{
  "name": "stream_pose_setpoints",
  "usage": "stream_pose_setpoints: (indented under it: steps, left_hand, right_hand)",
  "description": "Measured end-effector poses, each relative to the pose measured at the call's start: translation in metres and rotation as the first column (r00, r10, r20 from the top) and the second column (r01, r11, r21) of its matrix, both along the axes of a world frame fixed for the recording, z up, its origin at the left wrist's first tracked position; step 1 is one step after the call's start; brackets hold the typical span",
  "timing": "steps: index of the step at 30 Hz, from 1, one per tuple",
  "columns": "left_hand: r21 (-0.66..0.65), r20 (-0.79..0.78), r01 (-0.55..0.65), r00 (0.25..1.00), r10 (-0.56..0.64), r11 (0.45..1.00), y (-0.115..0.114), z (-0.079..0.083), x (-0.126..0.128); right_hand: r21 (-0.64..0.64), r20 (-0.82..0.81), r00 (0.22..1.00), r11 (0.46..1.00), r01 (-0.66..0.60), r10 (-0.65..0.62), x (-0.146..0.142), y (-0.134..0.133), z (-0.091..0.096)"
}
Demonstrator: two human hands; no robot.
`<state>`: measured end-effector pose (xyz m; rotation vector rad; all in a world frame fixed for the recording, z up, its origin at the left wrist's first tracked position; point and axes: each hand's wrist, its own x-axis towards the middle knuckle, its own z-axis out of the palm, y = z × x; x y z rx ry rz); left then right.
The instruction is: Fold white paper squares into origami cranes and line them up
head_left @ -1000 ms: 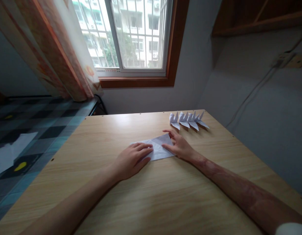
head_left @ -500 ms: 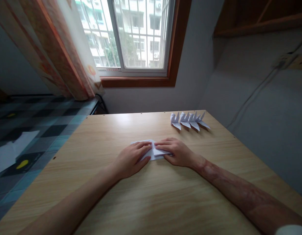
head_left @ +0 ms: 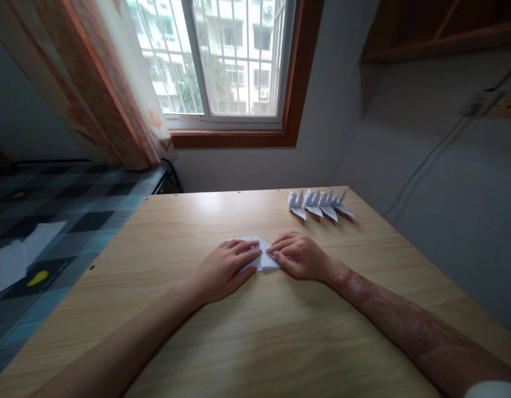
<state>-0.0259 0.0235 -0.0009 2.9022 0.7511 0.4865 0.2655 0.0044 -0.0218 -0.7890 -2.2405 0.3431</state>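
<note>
Folding Under Way, Incomplete

From my remote station I find one piece of white paper (head_left: 270, 263) lying flat on the tabletop (head_left: 222, 342), directly between and partly beneath both hands.

The left hand (head_left: 230, 265) rests palm down over the paper's left portion. Its fingers are extended, lying close together, with the thumb set apart along the near side. The right hand (head_left: 303, 257) covers the right portion; its fingers are bent, the tips touching the paper near the middle. Whether these pinch an edge or merely press down, I cannot tell.

Progress: folded layers and edges show in the gap between the hands, so some folding is done. The covered parts could not be inspected. The paper has no raised points; I judge its folding unfinished, with shaping remaining.

For comparison, I count four folded figures (head_left: 314, 209) in a row at the far right of the tabletop, upright points showing; these appear complete. White sheets (head_left: 9, 262) lie on the bed (head_left: 81, 221) to the left, apart from the work; I note no hand near them.
</note>
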Motion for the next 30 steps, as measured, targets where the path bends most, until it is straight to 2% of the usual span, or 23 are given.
stream_pose_setpoints:
  steps: [4, 10, 14, 18, 21, 25, 30]
  left_hand:
    - [0.035, -0.015, 0.006, 1.000, -0.006, 0.999, 0.000, 0.000, -0.002]
    - [0.071, -0.061, 0.108, 0.993, -0.103, 0.992, -0.001, 0.000, -0.004]
    - [0.098, -0.090, 0.128, 0.989, -0.119, 0.987, -0.002, 0.002, -0.003]
    - [0.145, -0.076, 0.137, 0.989, -0.127, 0.980, -0.002, 0.002, -0.003]
    - [0.161, -0.038, 0.113, 0.993, -0.109, 0.980, -0.002, 0.002, -0.002]
    - [0.161, 0.000, 0.021, 1.000, -0.021, 0.987, -0.005, 0.005, 0.000]
    - [0.144, -0.022, -0.086, 0.996, 0.090, 0.986, -0.013, 0.006, 0.004]
  right_hand:
    - [0.008, 0.006, 0.998, 0.998, 0.056, -0.057, 0.003, 0.000, -0.003]
    - [0.046, 0.064, 0.994, 0.995, 0.083, -0.086, 0.004, 0.002, -0.005]
    - [0.063, 0.116, 0.991, 0.996, 0.061, -0.068, 0.004, 0.005, -0.002]
    - [0.095, 0.095, 0.992, 0.993, 0.073, -0.083, 0.006, 0.005, 0.001]
    - [0.080, 0.089, 0.994, 0.995, 0.052, -0.059, 0.006, 0.003, 0.004]
    - [0.040, 0.068, 0.996, 0.997, -0.065, 0.062, 0.004, -0.001, 0.007]
    - [0.028, 0.065, 0.983, 0.985, -0.172, 0.170, 0.002, -0.003, 0.007]
